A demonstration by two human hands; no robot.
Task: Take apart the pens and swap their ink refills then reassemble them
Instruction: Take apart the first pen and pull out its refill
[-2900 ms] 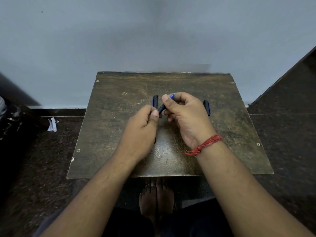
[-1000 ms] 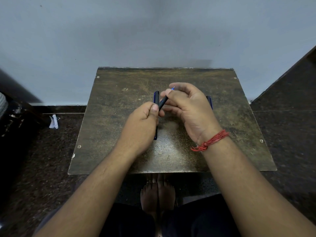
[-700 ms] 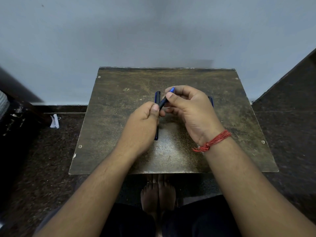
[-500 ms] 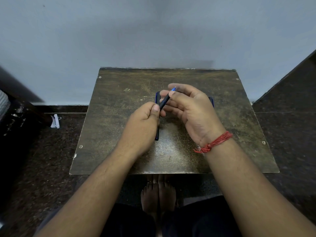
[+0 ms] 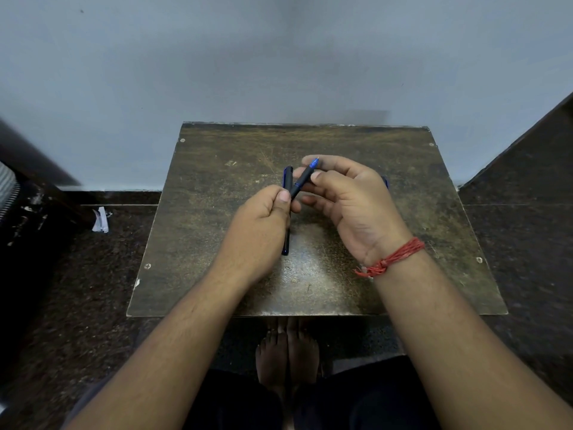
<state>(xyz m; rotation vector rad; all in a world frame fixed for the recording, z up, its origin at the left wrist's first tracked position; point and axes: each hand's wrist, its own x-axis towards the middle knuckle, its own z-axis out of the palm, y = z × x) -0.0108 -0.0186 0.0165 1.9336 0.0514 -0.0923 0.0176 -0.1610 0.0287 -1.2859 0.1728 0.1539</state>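
Observation:
A dark pen (image 5: 301, 181) with a blue tip points up and to the right above the middle of the small brown table (image 5: 217, 212). My left hand (image 5: 260, 225) grips its lower end in a fist. My right hand (image 5: 347, 200) pinches its front section near the blue tip with thumb and fingers. A second dark pen part (image 5: 287, 184) lies on the table running front to back, partly hidden under my left hand. Another dark blue piece (image 5: 385, 181) peeks out behind my right hand.
The table stands against a pale wall. Dark speckled floor lies on both sides, with a scrap of white paper (image 5: 100, 219) on the left. My bare feet (image 5: 286, 352) show under the table's front edge. A red thread band circles my right wrist.
My right hand's fingers have shifted along the pen's front section, and more of the blue tip shows now. My left hand has stayed in place.

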